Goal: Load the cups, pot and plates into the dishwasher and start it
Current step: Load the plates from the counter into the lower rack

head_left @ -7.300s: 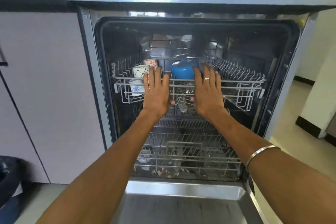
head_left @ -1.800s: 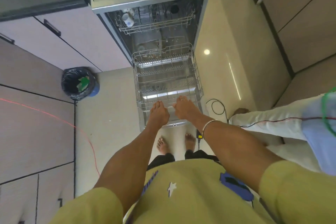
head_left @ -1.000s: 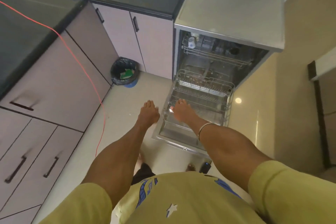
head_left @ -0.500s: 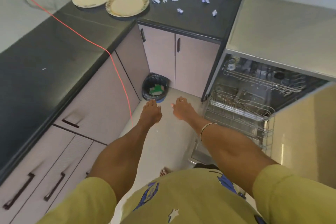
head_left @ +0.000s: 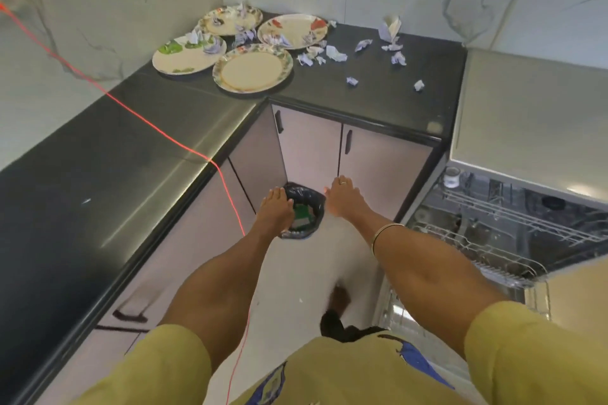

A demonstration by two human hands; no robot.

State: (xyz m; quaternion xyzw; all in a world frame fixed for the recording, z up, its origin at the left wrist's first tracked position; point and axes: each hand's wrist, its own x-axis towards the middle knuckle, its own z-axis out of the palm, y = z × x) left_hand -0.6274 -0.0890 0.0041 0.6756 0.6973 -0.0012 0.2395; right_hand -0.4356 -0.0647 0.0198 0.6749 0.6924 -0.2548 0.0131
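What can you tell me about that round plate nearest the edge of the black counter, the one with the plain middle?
The round cream plate with a flowered rim lies flat on the black stone counter, near its inner corner edge, right side up. Its centre is plain and looks bare; the rim carries a busy band of green, red and yellow. It looks glazed or melamine, I cannot tell which. Its left rim overlaps or touches the cream plate with green marks. No hand touches it.
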